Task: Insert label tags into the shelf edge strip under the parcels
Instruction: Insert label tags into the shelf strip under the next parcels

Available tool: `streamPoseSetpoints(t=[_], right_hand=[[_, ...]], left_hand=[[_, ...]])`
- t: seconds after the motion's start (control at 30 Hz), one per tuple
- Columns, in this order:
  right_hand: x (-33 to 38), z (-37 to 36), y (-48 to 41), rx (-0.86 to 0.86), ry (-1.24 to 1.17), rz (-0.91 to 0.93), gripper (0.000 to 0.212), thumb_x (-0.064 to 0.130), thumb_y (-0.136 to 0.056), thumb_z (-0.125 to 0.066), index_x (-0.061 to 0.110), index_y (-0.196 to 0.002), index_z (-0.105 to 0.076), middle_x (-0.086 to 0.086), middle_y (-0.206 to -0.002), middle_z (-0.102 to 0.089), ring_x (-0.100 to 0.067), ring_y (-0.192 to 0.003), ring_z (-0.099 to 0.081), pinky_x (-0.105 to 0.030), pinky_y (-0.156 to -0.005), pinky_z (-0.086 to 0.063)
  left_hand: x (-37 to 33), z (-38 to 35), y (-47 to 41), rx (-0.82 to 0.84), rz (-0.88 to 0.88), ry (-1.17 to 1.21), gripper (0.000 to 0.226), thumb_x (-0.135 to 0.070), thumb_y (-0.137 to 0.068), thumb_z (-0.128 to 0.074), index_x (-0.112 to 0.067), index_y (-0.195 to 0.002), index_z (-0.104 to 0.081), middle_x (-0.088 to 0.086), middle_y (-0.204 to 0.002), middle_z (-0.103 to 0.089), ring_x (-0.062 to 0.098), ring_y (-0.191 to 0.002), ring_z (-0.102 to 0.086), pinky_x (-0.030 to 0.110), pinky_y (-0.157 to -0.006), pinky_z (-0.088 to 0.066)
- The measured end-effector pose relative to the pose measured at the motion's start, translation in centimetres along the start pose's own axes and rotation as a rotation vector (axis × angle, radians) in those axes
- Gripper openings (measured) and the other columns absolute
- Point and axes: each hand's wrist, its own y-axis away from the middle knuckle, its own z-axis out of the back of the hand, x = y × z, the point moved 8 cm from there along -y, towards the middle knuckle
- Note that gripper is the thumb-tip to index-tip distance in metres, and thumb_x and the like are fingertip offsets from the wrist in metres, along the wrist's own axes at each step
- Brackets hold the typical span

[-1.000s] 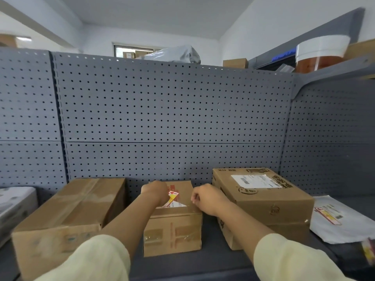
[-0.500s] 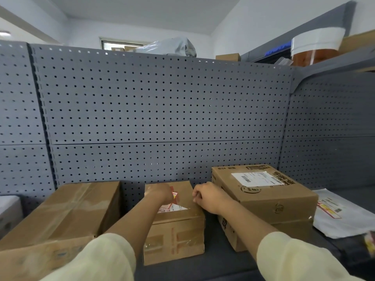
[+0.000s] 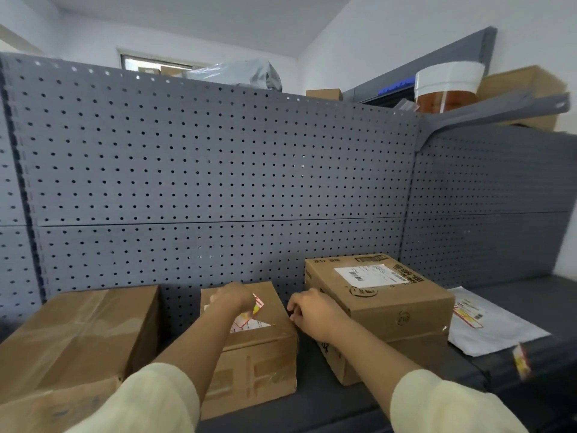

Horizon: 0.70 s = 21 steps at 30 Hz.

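– Starting nearest, what are the arms doing?
– Two pale-yellow sleeves [image 3: 140, 398] are reaching over the dark shelf [image 3: 327, 404], and both hands are working at the middle box [image 3: 256, 364].
– And the left hand [image 3: 232, 300]?
– Its fingers are curling down over the box top and pinching a label tag [image 3: 258, 305], which is sticking out red, white and yellow just right of them.
– The right hand [image 3: 312, 314]?
– It is sitting at the box's top right corner with its fingers curling inward. I cannot tell whether they are pinching anything.
– What is lying around the fingers?
– A taped box [image 3: 78, 332] is sitting left of the left fingers. A larger labelled box [image 3: 377, 304] is standing just beside the right hand, and a white mailer [image 3: 493, 329] is lying further right. A small yellow-and-red scrap [image 3: 520, 361] is showing at the shelf edge there, too blurred to name.
– Beyond them?
– Grey pegboard [image 3: 218, 167] is rising behind the fingers, with a white-lidded jar [image 3: 446, 89] standing above.
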Motion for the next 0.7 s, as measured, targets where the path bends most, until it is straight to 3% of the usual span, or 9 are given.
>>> streamPoseSetpoints(t=[0.1,0.27,0.37,0.53,0.63,0.7], right_hand=[[0.1,0.7,0.3,-0.073,-0.005,0.008,0.027,0.025,-0.094,-0.056,0.021,-0.121,-0.056,-0.006,-0.118,-0.061,-0.022,-0.105,-0.057,-0.040,-0.090,-0.051],[1.8,2.1,0.6,-0.170,-0.045,0.062,0.041,0.016,-0.094,-0.055,0.015,-0.134,-0.047,-0.007,-0.133,-0.051,-0.024,-0.126,-0.041,-0.041,-0.104,-0.041],[3.2,2.1,0.9,-0.159,-0.003,0.112,0.034,0.018,-0.094,-0.055,0.012,-0.127,-0.051,-0.012,-0.126,-0.055,-0.028,-0.117,-0.048,-0.041,-0.097,-0.045],[4.2,2.4,2.1,-0.181,-0.026,0.136,0.025,0.018,-0.091,-0.060,0.013,-0.116,-0.059,-0.015,-0.109,-0.063,-0.032,-0.095,-0.062,-0.038,-0.078,-0.052],[5.0,2.1,3.2,-0.135,-0.077,0.197,0.020,0.020,-0.091,-0.061,0.014,-0.109,-0.066,-0.014,-0.105,-0.067,-0.031,-0.093,-0.063,-0.038,-0.076,-0.053],[5.2,1.6,4.0,-0.106,-0.122,0.208,0.015,0.020,-0.091,-0.060,0.015,-0.104,-0.068,-0.012,-0.101,-0.068,-0.030,-0.089,-0.064,-0.041,-0.076,-0.055]], left_hand=[[-1.1,0.5,0.6,-0.140,-0.080,0.085,0.013,-0.011,-0.086,-0.057,-0.009,-0.098,-0.060,0.015,-0.113,-0.064,0.029,-0.101,-0.062,0.033,-0.077,-0.050],[-3.8,0.3,3.2,-0.199,-0.299,0.082,0.022,-0.009,-0.088,-0.054,-0.014,-0.105,-0.068,0.008,-0.105,-0.068,0.023,-0.093,-0.062,0.032,-0.075,-0.048],[-4.2,1.7,5.4,-0.240,-0.353,0.070,0.021,-0.010,-0.086,-0.058,-0.016,-0.103,-0.069,0.006,-0.101,-0.068,0.018,-0.085,-0.056,0.030,-0.069,-0.044],[-3.7,2.2,8.6,-0.245,-0.422,0.076,0.017,-0.015,-0.083,-0.063,-0.013,-0.100,-0.060,0.008,-0.103,-0.067,0.028,-0.095,-0.062,0.040,-0.082,-0.053],[-3.0,2.0,10.6,-0.274,-0.411,0.165,0.021,-0.015,-0.082,-0.064,-0.013,-0.099,-0.051,0.007,-0.102,-0.064,0.027,-0.094,-0.060,0.038,-0.079,-0.050],[-2.4,2.4,12.3,-0.381,-0.404,0.184,0.022,-0.017,-0.081,-0.066,-0.014,-0.097,-0.051,0.003,-0.100,-0.063,0.024,-0.092,-0.058,0.036,-0.078,-0.048]])
